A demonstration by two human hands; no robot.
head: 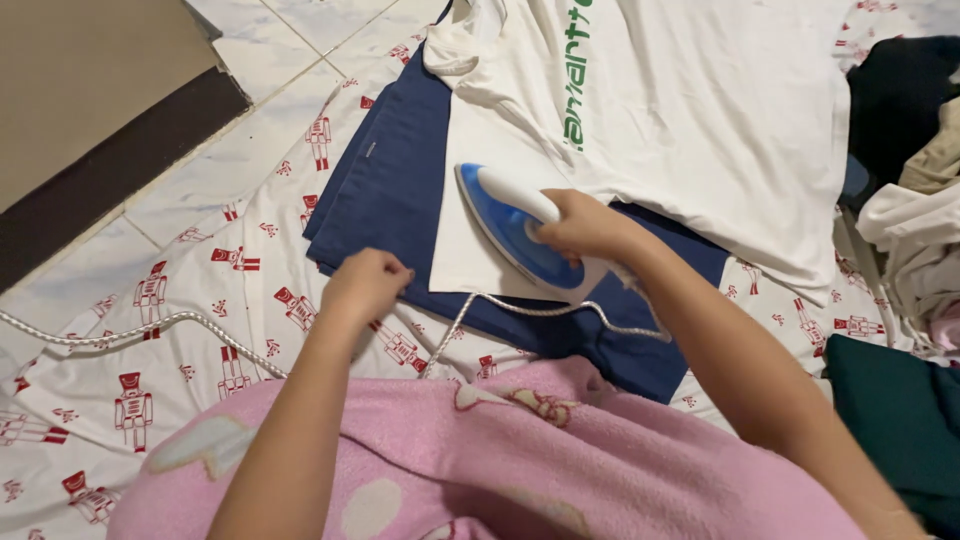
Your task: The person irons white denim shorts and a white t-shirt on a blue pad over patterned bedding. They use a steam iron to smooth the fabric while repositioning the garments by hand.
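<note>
A pale tiled floor (250, 150) runs along a dark skirting board (110, 170) at far left, and a white sheet (200, 300) printed with small red figures is spread over it. A braided cord (130, 330) crosses the sheet from the left edge toward the middle. The left hand (365, 285) is curled into a loose fist, resting at the near left edge of a navy cloth (390, 190); whether it pinches the cloth I cannot tell. A white shirt (700, 110) with green print lies on the navy cloth, spreading far and right. The right hand (585, 228) grips the white handle of a blue iron (515, 230), which sits flat on the shirt's near left part, tip pointing far left. At near centre is a pink fleece (520, 460). A heap of clothes (910, 180) lies at right.
</note>
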